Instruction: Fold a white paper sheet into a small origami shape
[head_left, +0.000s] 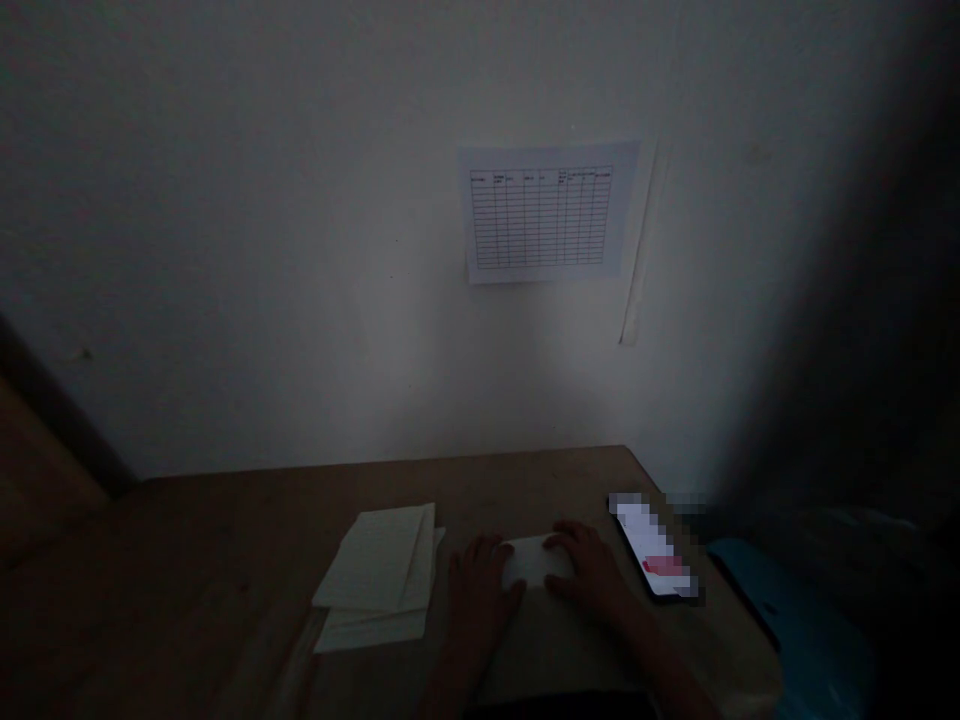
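A small white piece of paper [529,562] lies flat on the brown table between my two hands; it looks folded, but the dimness hides its creases. My left hand [481,580] holds its left edge, thumb at the near corner and fingers at the far one. At the opposite edge, my right hand [583,565] presses the paper with its fingertips on top and thumb below. Left of my left hand rest several pale lined sheets [379,560], loosely stacked and partly folded.
A phone [654,548] with a lit, blurred screen lies right of my right hand. Behind the table [247,530] rises a pale wall [262,250] bearing a printed table sheet [547,215]. Something blue [795,610] sits beyond the table's right edge. The room is dark.
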